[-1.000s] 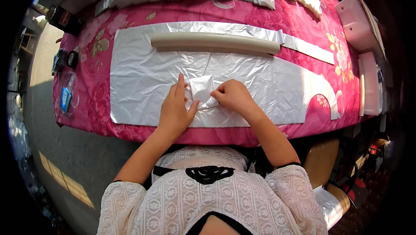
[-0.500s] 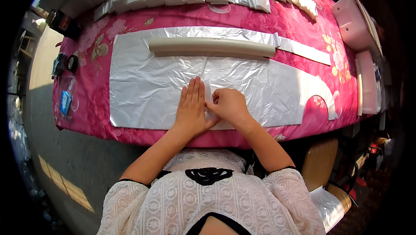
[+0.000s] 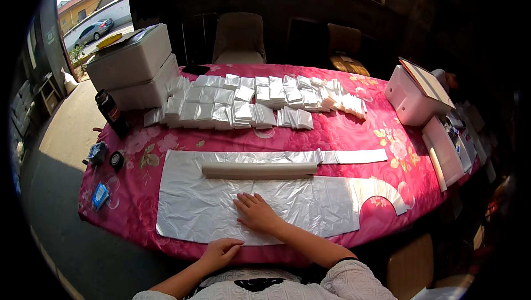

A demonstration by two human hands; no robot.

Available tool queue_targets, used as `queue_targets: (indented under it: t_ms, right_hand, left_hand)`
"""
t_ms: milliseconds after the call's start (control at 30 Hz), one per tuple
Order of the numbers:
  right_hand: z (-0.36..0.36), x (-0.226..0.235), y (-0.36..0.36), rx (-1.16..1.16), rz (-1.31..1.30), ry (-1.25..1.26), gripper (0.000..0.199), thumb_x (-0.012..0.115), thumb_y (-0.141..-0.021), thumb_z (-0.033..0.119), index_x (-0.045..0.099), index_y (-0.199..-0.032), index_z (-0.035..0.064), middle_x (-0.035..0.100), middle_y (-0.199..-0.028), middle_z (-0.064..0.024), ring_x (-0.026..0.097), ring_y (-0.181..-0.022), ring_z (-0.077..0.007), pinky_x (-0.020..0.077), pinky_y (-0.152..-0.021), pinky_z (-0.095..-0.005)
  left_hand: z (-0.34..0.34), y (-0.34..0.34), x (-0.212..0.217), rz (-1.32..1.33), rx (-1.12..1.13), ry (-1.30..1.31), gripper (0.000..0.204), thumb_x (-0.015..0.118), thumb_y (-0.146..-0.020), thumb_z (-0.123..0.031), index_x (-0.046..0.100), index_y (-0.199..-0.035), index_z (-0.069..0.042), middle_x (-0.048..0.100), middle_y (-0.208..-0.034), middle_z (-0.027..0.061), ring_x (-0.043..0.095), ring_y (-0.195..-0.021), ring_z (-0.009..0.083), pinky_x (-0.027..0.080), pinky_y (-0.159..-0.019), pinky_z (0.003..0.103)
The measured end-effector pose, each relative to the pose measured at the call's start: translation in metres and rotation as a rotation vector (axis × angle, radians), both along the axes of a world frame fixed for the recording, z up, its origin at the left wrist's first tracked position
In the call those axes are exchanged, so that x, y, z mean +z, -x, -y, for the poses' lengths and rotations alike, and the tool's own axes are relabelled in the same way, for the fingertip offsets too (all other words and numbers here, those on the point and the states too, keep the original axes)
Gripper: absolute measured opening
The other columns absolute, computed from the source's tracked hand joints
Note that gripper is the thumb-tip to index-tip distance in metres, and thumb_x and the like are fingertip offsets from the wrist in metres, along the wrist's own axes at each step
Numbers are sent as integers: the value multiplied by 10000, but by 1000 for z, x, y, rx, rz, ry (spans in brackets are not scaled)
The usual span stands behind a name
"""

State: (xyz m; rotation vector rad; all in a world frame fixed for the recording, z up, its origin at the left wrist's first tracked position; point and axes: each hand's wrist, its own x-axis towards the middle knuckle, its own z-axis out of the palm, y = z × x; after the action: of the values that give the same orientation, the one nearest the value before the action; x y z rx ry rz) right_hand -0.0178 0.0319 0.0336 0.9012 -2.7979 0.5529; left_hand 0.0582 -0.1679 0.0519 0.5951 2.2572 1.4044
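Observation:
A large white plastic carrier bag (image 3: 293,203) lies spread on the table, with two handle strips pointing right. Across its far part rests a long beige tube-like bar (image 3: 260,170). My right hand (image 3: 257,212) lies flat on the bag's middle, its fingers stretched out and holding nothing. At the near edge of the bag is my left hand (image 3: 221,252), closed, with thumb and fingers drawn together. Whatever it may grip there is too hidden to make out.
Folded white packets (image 3: 221,98) stand in rows along the far side of the pink flowered tablecloth (image 3: 332,139). White boxes (image 3: 133,68) and a dark jar (image 3: 110,113) are at left. A blue packet (image 3: 100,196) lies nearer. More white boxes (image 3: 412,96) stand at right.
The view has tilted up, showing the room. My hands, earlier side by side on the bag, have parted: the right lies flat, the left has drawn back to the near edge and closed.

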Motion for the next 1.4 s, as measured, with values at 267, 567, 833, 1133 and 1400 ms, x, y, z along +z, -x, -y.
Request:
queue_targets:
  t_ms: [267, 567, 833, 1133, 1400]
  right_hand:
    - [70, -21, -57, -121, 187, 65, 660, 454, -861, 487, 343, -1352, 59, 187, -1433, -240, 128, -1348, -377, 107, -1076, -489]
    - [96, -6, -104, 173, 188, -3, 487, 522, -843, 288, 430, -1276, 86, 274, -1419, -174, 165, -1353, -333, 83, -1071, -510]
    - [11, 44, -56, 446, 264, 148, 92, 566, -789, 146, 612, -828, 77, 609, -1059, -63, 470, -1166, -232, 194, -1058, -510]
    - [-199, 49, 141, -390, 457, 1281, 197, 617, -851, 164, 629, -974, 10, 634, -840, -16, 559, -765, -84, 431, -684, -215]
    - [-290, -15, 261, -1090, 293, 704, 290, 640, -743, 267, 666, -892, 19, 650, -855, -107, 609, -738, -188, 474, -650, -320]
  left_hand:
    - [59, -65, -69, 1104, 436, -361, 454, 419, -952, -325, 487, -1201, 49, 565, -1164, 132, 585, -996, 213, 466, -879, 315]
    - [52, -71, -34, 277, 380, 302, 266, 565, -857, -291, 667, -889, -49, 656, -768, 99, 646, -724, 199, 489, -662, 293]
    - [15, -28, 23, -38, 250, 274, 228, 683, -773, -221, 670, -895, -29, 652, -701, 113, 634, -622, 148, 497, -582, 253]
    - [-27, 23, 20, -93, 287, -51, 148, 590, -805, -18, 672, -927, -32, 673, -843, 98, 649, -754, 138, 507, -677, 240]
    - [-46, 36, 23, -6, 172, -12, 159, 587, -796, -14, 678, -922, -47, 677, -830, 90, 655, -754, 157, 497, -682, 250]
